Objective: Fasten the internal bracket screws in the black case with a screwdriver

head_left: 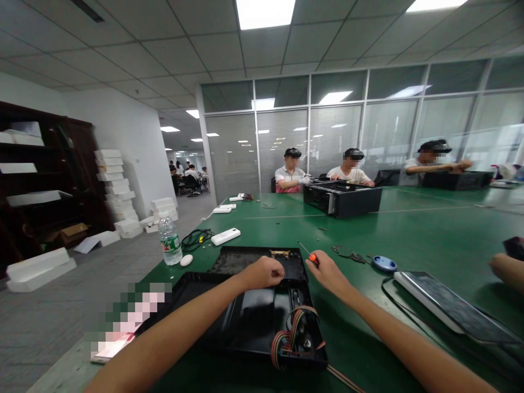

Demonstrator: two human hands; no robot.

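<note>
My right hand (329,270) is wrapped round a screwdriver (313,257) with an orange handle, its thin shaft tilted up and to the left. The hand is just right of an open black case (241,322), over the green table. My left hand (264,271) hovers above the case's middle with its fingers pinched together; whatever they hold is too small to make out. Behind the case's near half lies its flat black lid (241,256), with a brass-coloured strip (280,253) near the far edge. Multicoloured ribbon cables (292,330) loop out of the near right corner.
A water bottle (169,240), a white oval object (186,260), a black cable (195,238) and a white power bank (226,236) stand left. To the right are a blue round dish (383,264) and a phone-like device (454,305). People work across the table (429,224) beside black cases (344,197).
</note>
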